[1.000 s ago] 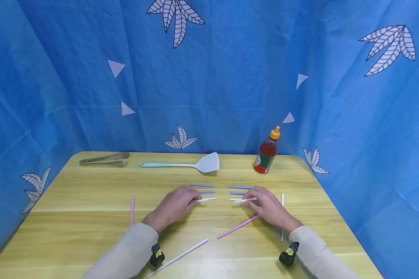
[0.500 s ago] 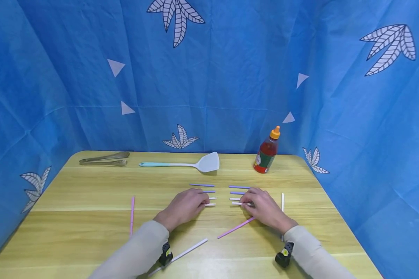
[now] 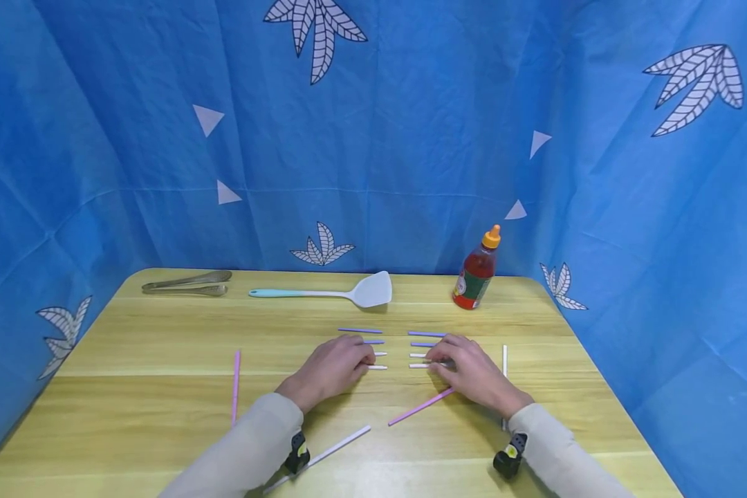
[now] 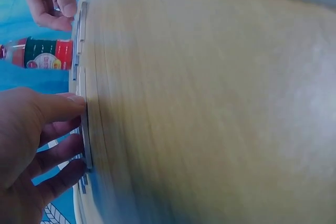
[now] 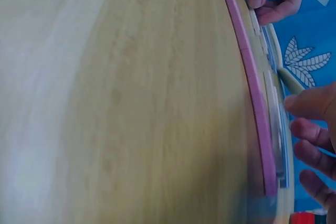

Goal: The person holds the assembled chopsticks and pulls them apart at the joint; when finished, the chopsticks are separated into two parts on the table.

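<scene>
My left hand [image 3: 333, 372] is low over the table, its thumb and fingertips at a white straw [image 4: 86, 135]. Behind it are another white straw [image 3: 380, 354] and two purple ones. My right hand [image 3: 472, 370] hovers by a matching white straw [image 3: 418, 366]; in the right wrist view its parted fingers stand slightly off the straws, holding nothing. Beyond it lie a white straw [image 3: 417, 355] and two purple straws [image 3: 425, 334]. The straws form two side-by-side groups of parallel rows, with a gap between; both hands partly cover them.
A pink straw [image 3: 420, 407] and a white straw [image 3: 342, 445] lie slanted in front. Another pink straw [image 3: 236, 384] is at left, a white one [image 3: 504, 360] at right. Metal tongs [image 3: 187, 283], a spatula [image 3: 370, 290] and a sauce bottle [image 3: 475, 277] stand or lie at the back.
Both hands came toward the near side and slightly inward with the front white straws, which now lie straighter, parallel to the others. In the last half second they shifted only a little.
</scene>
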The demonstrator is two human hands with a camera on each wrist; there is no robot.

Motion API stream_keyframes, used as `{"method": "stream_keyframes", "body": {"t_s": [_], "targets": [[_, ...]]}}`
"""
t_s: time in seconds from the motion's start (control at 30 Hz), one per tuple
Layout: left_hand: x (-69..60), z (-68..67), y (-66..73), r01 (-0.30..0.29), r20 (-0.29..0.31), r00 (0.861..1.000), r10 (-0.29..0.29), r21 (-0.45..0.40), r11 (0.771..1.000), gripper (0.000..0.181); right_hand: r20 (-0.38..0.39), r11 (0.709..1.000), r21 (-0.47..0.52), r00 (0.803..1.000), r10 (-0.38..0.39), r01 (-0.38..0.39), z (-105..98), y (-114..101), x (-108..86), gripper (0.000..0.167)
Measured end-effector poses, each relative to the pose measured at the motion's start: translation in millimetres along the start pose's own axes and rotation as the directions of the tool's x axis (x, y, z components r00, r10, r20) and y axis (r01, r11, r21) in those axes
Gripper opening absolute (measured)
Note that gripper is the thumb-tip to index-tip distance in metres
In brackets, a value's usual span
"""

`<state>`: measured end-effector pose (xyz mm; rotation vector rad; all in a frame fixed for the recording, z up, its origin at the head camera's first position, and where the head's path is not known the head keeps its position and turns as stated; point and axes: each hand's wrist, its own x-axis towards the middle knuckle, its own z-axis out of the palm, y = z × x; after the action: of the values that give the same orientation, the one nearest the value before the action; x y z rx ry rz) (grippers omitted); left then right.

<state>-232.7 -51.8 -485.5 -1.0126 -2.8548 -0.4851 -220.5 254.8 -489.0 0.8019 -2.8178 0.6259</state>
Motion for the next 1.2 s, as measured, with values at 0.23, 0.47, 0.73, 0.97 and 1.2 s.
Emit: {"method": "stream_keyframes", "body": {"t_s": [0.23, 0.47, 0.73, 0.97, 1.2], "targets": [[0.5, 0.7, 19.1, -0.013, 0.020, 1.000, 0.013, -0.015, 1.000, 0.012, 0.054, 1.000, 0.011, 0.998, -0.027, 0.026, -14.6, 8.3, -17.1, 0.011], [0.8, 6.7, 50.9, -0.047, 0.089, 0.995, 0.054, -0.076, 0.996, 0.017, 0.104, 0.996, 0.067, 0.993, -0.062, 0.055, -22.3, 18.7, -33.2, 0.012], [-1.0, 20.4, 77.7, -0.086, 0.131, 0.987, 0.092, -0.053, 0.995, 0.021, 0.182, 0.992, 0.117, 0.980, -0.076, 0.055, -19.6, 24.9, -40.5, 0.012], [1.1, 23.7, 84.0, -0.119, 0.109, 0.986, 0.122, -0.038, 0.992, 0.007, 0.157, 0.987, 0.138, 0.982, -0.107, 0.086, -18.0, 25.2, -39.7, 0.011], [5.3, 13.4, 75.3, -0.095, 0.054, 0.994, 0.099, -0.075, 0.993, 0.011, 0.154, 0.990, 0.124, 0.984, -0.086, 0.067, -22.8, 21.5, -34.9, 0.011]]}}
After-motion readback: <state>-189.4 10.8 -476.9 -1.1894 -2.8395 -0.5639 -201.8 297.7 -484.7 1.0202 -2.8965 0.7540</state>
